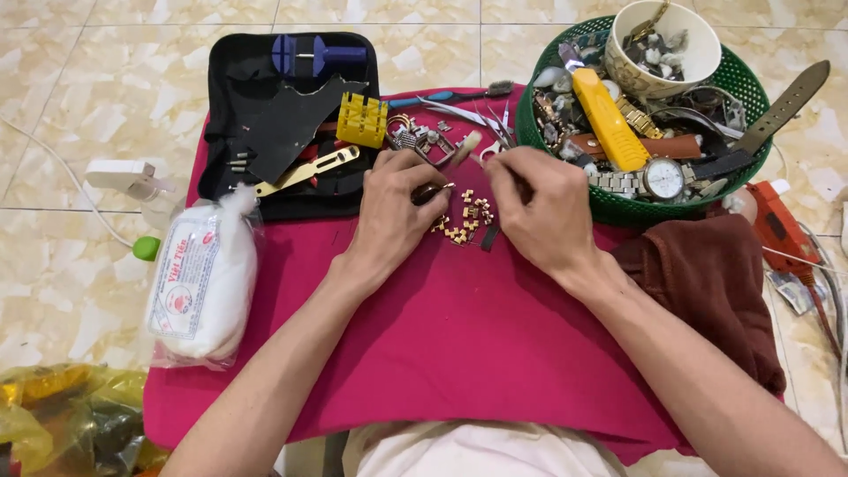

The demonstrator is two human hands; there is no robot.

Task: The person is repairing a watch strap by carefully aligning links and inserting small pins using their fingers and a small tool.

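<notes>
White cotton-wool bag (205, 283) far left on magenta cloth (459, 353). Black zip tool case (265, 115) open behind. Left hand (389, 212) curled, pinching small dark watch part (430, 192). Loose gold metal bracelet links (464, 216) scattered between hands: band looks already dismantled, reassembly not started. Right hand (530, 208) pinched shut, held item hidden. Green plastic basket (618, 208) of watches right.

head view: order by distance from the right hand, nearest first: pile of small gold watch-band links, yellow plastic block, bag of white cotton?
From the right hand:
1. Pile of small gold watch-band links, on the pink cloth just left of the hand, between both hands.
2. Yellow plastic block, further left and up, on the edge of the black tool case.
3. Bag of white cotton, far left at the cloth's edge.
</notes>
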